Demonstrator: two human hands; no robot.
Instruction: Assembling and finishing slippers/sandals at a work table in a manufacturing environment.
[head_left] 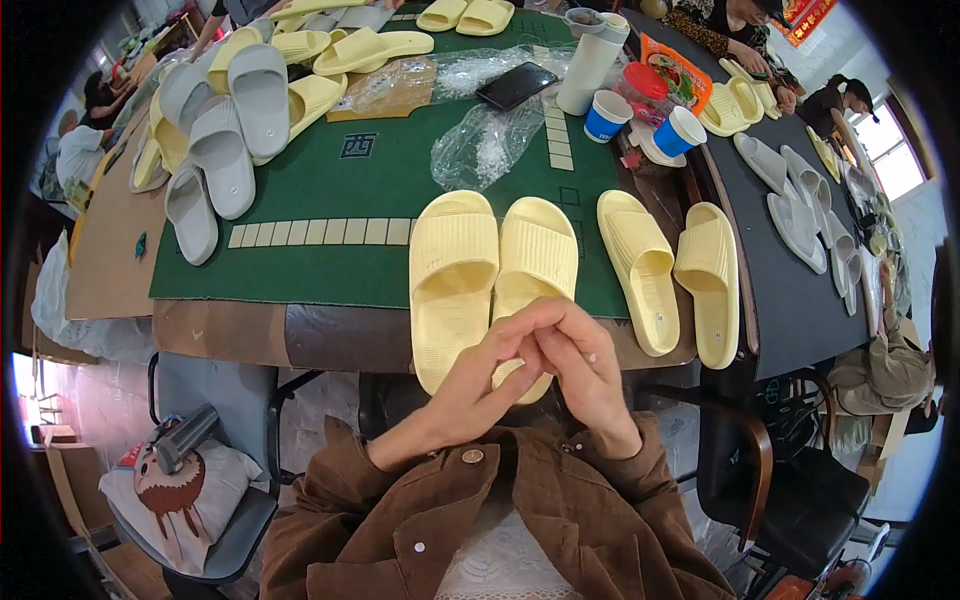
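Observation:
Close in front of me, my left hand [488, 378] and my right hand [586, 382] meet with their fingers curled together. A small whitish speck shows by the right fingers; whatever lies between the fingertips is too small or hidden to name. Just beyond them, a pair of pale yellow slippers, the left one [453, 290] and the right one [538, 250], rests at the table's near edge. My hands cover the near part of the right slipper. A second yellow pair, with one slipper [640, 280] beside the other [708, 290], lies to the right.
Grey slippers [222, 160] and yellow slippers [372, 48] pile up at the far left of the green mat [330, 270]. A row of pale tiles [320, 232] crosses it. Paper cups [606, 116], a white bottle [592, 68] and a phone [516, 86] stand or lie farther back. Other people work around the tables.

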